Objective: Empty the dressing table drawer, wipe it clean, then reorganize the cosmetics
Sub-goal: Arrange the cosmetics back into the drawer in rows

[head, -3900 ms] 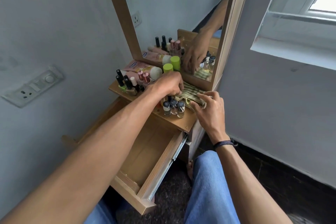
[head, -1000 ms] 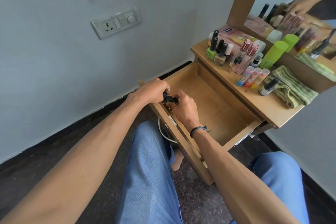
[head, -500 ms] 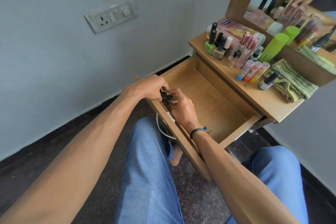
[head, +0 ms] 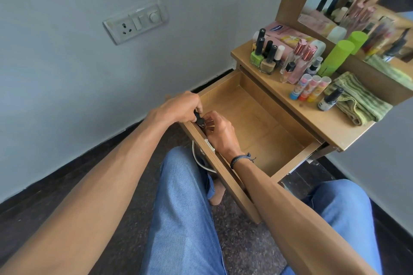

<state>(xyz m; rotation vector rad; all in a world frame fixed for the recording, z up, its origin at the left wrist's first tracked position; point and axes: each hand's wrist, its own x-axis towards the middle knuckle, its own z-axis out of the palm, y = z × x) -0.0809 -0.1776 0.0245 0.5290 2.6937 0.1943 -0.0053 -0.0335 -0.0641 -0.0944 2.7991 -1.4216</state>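
Small bottles (head: pixel 201 121), grasped at drawer (head: pixel 257 118) corner.
Left hand (head: pixel 178 107) and right hand (head: pixel 221 134) are curled together, both grips closed on the dark-capped bottles, low inside the pulled-out wooden drawer.

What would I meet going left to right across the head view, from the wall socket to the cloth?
Wall socket → left hand → small bottles → right hand → green nail polish → lip balms → dark-capped bottle → striped cloth.
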